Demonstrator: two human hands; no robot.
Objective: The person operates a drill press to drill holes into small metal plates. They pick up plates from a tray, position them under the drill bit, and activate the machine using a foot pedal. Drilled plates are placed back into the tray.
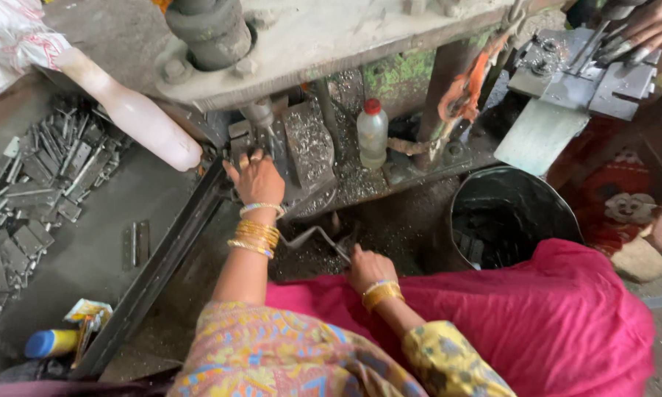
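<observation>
My left hand (pixel 256 176) reaches forward to the die area of a metal press (pixel 301 44), its fingers resting on a small metal part (pixel 244 144) under the tool. My right hand (pixel 367 268) is closed around the end of a bent metal crank handle (pixel 316 237) low in front of the machine. Both wrists carry gold bangles. A pink cloth (pixel 537 316) covers my lap.
A heap of flat metal hinge pieces (pixel 40 176) lies on the tray at left, and two more pieces (pixel 135 242) lie apart. A plastic bottle with a red cap (pixel 373 134) stands by the press. A dark bucket (pixel 509 217) sits at right. Another person's hand (pixel 650 29) works at the top right.
</observation>
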